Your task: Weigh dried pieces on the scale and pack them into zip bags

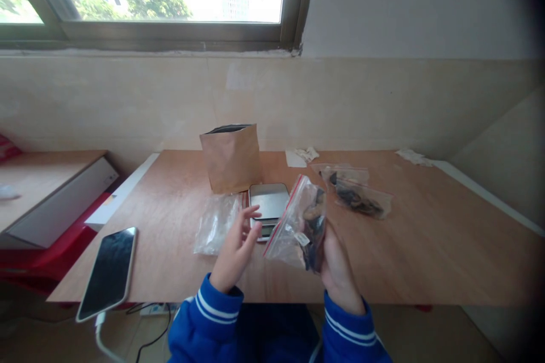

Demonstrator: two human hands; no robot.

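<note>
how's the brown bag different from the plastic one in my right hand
The brown bag stands upright on the table; the plastic bag is held tilted in your right hand. The brown bag is opaque and hides any contents, while the plastic bag is clear and shows dark pieces. Both are bags.

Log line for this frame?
left hand: open, empty | right hand: holds zip bag of dark pieces | scale: nothing on plate
</note>
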